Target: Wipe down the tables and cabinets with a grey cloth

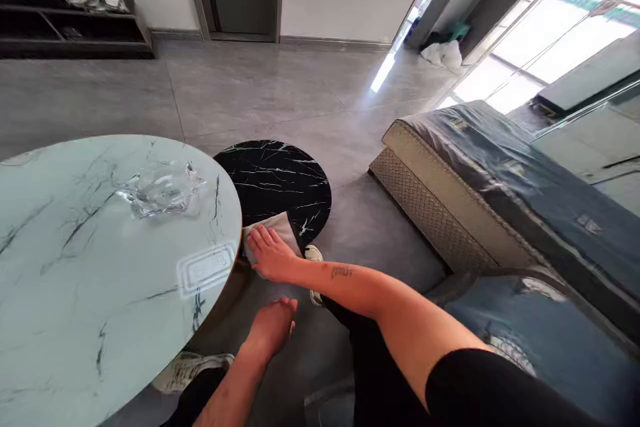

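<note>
My right hand (273, 255) lies flat with fingers spread on a light grey cloth (281, 227). The cloth, dark along one edge, rests on the near side of a small round black marble-patterned table (280, 177). My left hand (274, 327) is curled closed, lower down and apart from the cloth; nothing shows in it. Beside both hands is a larger round white marble-patterned table (60, 267), whose edge overlaps the black one in view. A clear glass star-shaped dish (163, 190) sits on the white top.
A sofa (440, 200) with a dark grey covered seat stands at the right. My shoes (193, 370) are on the grey tiled floor (280, 93). A low dark cabinet (75, 30) holding assorted items is at the far left. White bags (443, 55) lie near the bright doorway.
</note>
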The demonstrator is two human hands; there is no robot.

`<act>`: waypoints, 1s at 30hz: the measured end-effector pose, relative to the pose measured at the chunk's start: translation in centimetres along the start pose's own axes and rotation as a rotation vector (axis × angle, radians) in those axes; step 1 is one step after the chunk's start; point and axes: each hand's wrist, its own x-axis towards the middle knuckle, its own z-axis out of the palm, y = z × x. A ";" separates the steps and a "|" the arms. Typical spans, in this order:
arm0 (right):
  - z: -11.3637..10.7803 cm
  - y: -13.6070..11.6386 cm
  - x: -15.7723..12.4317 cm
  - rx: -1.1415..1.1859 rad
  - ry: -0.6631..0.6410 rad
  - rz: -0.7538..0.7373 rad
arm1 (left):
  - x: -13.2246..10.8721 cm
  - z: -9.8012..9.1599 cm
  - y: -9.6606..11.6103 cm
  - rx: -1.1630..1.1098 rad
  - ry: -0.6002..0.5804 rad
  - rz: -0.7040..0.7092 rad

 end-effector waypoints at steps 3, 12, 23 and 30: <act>0.4 -0.9 1.8 0.021 -0.008 0.027 | 0.2 0.7 -0.6 0.005 0.005 -0.025; -1.2 3.8 -1.4 0.170 -0.106 -0.113 | 1.0 2.0 -1.8 -0.086 0.079 -0.031; -4.6 16.4 -8.2 0.285 -0.314 -0.025 | -0.4 0.7 -2.2 -0.077 0.164 -0.086; -3.3 11.3 -5.5 0.140 -0.205 0.214 | -0.8 0.2 -2.9 -0.064 0.216 -0.180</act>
